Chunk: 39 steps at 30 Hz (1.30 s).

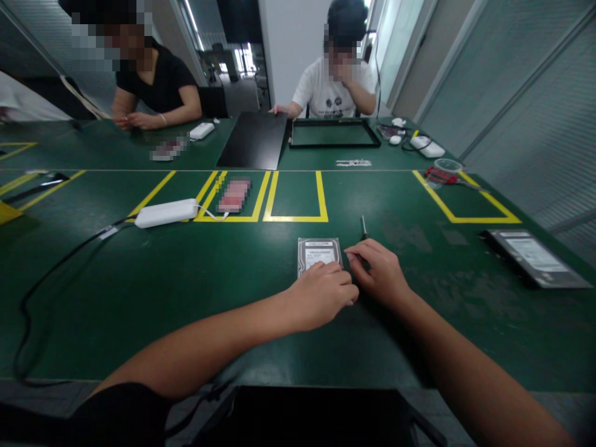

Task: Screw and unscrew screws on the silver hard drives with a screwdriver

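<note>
A hard drive (319, 248) with a white label lies on the green table. My left hand (323, 295) rests over its near part, with fingers curled around the right-hand edge and hiding that end. Just right of the drive is my right hand (379, 270), its thumb and fingertips pinched together. Whatever may sit in that pinch is too small to make out. Beyond the right knuckles a screwdriver (364, 225) shows its metal shaft pointing away from me. Its handle is mostly hidden, and I cannot tell whether the hand touches it.
Another hard drive (535, 257) lies at the right. Left stands a white power bank (166, 213), cabled to a phone (234, 196). Yellow tape (295, 218) marks the table. Two people sit opposite, near a black panel (254, 141) and a black frame (335, 145).
</note>
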{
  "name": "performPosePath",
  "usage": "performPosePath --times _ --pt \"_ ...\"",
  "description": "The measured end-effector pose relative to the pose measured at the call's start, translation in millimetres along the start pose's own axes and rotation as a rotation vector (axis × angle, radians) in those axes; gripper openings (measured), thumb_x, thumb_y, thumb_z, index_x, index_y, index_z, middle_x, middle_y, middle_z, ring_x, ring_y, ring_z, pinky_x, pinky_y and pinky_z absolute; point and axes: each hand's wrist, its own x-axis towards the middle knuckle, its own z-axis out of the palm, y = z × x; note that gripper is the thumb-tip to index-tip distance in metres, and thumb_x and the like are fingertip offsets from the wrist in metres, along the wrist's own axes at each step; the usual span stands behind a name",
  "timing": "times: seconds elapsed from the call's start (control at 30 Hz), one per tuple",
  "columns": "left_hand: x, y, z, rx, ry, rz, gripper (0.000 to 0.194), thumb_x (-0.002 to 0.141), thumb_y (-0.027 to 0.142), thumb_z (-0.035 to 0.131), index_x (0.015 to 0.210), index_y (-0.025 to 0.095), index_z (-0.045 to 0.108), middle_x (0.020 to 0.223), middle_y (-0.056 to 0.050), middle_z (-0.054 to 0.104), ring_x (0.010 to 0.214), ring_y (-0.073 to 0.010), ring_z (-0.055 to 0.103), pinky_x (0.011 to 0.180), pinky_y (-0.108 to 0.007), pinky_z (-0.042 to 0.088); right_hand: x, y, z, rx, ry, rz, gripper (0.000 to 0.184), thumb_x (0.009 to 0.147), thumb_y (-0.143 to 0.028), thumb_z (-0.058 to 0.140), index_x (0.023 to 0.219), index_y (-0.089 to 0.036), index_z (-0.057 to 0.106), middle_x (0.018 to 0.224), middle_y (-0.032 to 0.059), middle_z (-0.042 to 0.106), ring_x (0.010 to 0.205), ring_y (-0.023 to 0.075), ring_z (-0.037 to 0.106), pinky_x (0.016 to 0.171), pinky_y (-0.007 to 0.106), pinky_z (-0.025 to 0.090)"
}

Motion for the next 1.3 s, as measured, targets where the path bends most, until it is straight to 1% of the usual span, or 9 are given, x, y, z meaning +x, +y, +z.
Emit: performPosePath --times 0.17,0.27,0.43,0.53,0.67,0.87,1.07,1.17,1.3 --pt "1 1 -0.3 0.014 -0.005 0.013 0.012 0.094 0.025 0.056 0.091 0.021 0.067 0.090 -0.003 0.064 0.091 -0.0211 0.054 0.074 -0.034 0.040 1 1 0 -0.029 0.016 0.034 0.019 0.090 -0.021 0.050 0.091 -0.016 0.068 0.080 0.0049 0.063 0.075 0.0155 0.059 0.071 0.028 0.047" --pt "1 2 -1.6 0.040 -0.011 0.012 0.011 0.093 0.024 0.057 0.091 0.021 0.067 0.090 -0.003 0.064 0.090 -0.0209 0.055 0.072 -0.033 0.041 1 3 -1 -0.138 0.028 0.094 0.020 0.091 -0.023 0.049 0.088 -0.016 0.067 0.081 0.0053 0.063 0.077 0.0164 0.059 0.073 0.028 0.046" --pt "-2 3 1.0 0.084 0.012 0.013 0.013 0.094 0.023 0.054 0.089 0.018 0.065 0.087 -0.004 0.062 0.083 -0.0195 0.056 0.070 -0.033 0.042 1 12 -6 -0.440 -0.054 0.165 0.021 0.092 -0.029 0.047 0.085 -0.018 0.064 0.084 0.0076 0.062 0.081 0.0200 0.056 0.076 0.032 0.042" --pt "-3 4 3.5 0.132 0.031 0.004 0.009 0.092 0.019 0.055 0.089 0.017 0.063 0.088 -0.005 0.062 0.083 -0.0201 0.056 0.069 -0.033 0.043 1 16 -7 -0.537 -0.121 0.207 0.019 0.091 -0.030 0.048 0.087 -0.018 0.063 0.089 0.0093 0.059 0.083 0.0212 0.053 0.074 0.032 0.041" --pt "-4 5 6.2 0.151 0.036 -0.023 0.008 0.092 0.017 0.055 0.090 0.017 0.063 0.090 -0.005 0.062 0.085 -0.0211 0.055 0.070 -0.034 0.044 1 19 -6 -0.514 -0.177 0.267 0.018 0.089 -0.031 0.051 0.091 -0.018 0.063 0.096 0.0103 0.057 0.085 0.0214 0.052 0.073 0.031 0.041" --pt "-4 7 7.5 0.118 0.037 -0.062 0.011 0.092 0.018 0.054 0.092 0.020 0.064 0.090 -0.004 0.061 0.087 -0.0214 0.053 0.070 -0.034 0.042 2 22 -4 -0.439 -0.185 0.314 0.018 0.088 -0.031 0.052 0.093 -0.019 0.064 0.099 0.0102 0.056 0.089 0.0216 0.054 0.076 0.032 0.044" --pt "-4 12 6.0 0.031 0.044 -0.132 0.012 0.093 0.024 0.055 0.091 0.023 0.068 0.091 -0.003 0.060 0.087 -0.0208 0.051 0.073 -0.035 0.040 1 23 -3 -0.451 -0.164 0.277 0.019 0.088 -0.032 0.052 0.093 -0.018 0.064 0.097 0.0108 0.056 0.086 0.0223 0.054 0.073 0.033 0.045" --pt "-4 13 6.0 0.005 0.047 -0.151 0.011 0.092 0.023 0.057 0.091 0.022 0.068 0.092 -0.004 0.060 0.090 -0.0219 0.050 0.075 -0.035 0.038 1 23 -3 -0.458 -0.152 0.253 0.019 0.088 -0.032 0.052 0.092 -0.018 0.065 0.096 0.0112 0.056 0.086 0.0226 0.053 0.072 0.033 0.045" --pt "-4 13 5.0 -0.026 0.032 -0.161 0.013 0.093 0.024 0.056 0.092 0.022 0.068 0.092 -0.005 0.061 0.092 -0.0226 0.049 0.077 -0.036 0.038 1 23 -4 -0.458 -0.158 0.259 0.019 0.088 -0.032 0.052 0.093 -0.019 0.065 0.097 0.0112 0.056 0.087 0.0229 0.054 0.072 0.034 0.045"
